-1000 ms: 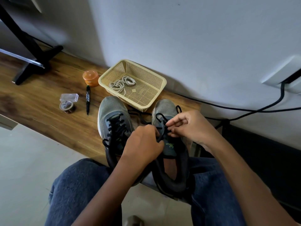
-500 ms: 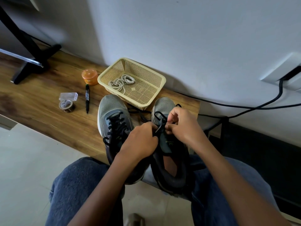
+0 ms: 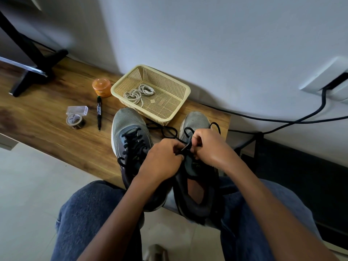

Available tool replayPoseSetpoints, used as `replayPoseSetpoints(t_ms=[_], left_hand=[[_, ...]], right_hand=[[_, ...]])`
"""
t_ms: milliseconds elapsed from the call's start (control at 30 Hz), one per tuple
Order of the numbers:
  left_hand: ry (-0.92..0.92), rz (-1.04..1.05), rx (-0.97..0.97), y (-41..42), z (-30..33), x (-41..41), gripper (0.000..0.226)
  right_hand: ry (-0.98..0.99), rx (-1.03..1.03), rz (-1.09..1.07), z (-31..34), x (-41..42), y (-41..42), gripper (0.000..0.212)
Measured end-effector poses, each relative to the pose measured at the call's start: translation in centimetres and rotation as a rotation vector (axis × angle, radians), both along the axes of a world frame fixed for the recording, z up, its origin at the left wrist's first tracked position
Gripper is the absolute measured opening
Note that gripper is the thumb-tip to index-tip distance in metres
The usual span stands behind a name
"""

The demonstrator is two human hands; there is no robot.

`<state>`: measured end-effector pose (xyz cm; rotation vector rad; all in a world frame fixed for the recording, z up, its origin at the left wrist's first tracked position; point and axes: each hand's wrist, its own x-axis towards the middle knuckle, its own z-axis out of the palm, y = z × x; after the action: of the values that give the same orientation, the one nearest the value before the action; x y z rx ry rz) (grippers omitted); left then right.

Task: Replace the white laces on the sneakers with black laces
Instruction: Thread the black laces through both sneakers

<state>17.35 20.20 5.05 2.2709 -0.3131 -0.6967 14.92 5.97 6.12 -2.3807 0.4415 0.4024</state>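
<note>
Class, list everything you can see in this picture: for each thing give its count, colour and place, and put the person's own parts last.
sneakers: two, grey and black, side by side on the table's near edge
black laces: threaded in the left sneaker; another on the right sneaker, held by both hands
white laces: a coiled heap, in the basket
basket: one, beige, behind the sneakers
marker: one, black, left of the sneakers
orange jar: one, left of the basket
tape roll: one, brownish, left of the marker
table: one, wooden
cables: black, along the wall
left hand: pinches the lace
right hand: pinches the lace
</note>
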Motion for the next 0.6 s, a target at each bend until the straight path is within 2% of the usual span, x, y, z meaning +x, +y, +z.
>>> replayPoseSetpoints(t_ms=[133,300,433,600], left_hand=[[0.036,0.051,-0.085,-0.04,0.05,0.09,0.019],[0.057,0.158,-0.159,-0.2,-0.04,0.21,0.023],[-0.092,0.185,-0.082,-0.61,-0.27,-0.18,0.007],[-0.157,0.174,-0.065,-0.7,0.06,-0.28,0.005]], right_hand=[[-0.01,-0.005,-0.016,-0.37,0.02,0.02,0.03],[-0.081,0.068,-0.058,-0.48,-0.15,0.01,0.037],[-0.138,0.093,-0.037,-0.01,-0.11,-0.24,0.026],[-0.324,-0.197,-0.005,0.12,0.02,-0.48,0.009]])
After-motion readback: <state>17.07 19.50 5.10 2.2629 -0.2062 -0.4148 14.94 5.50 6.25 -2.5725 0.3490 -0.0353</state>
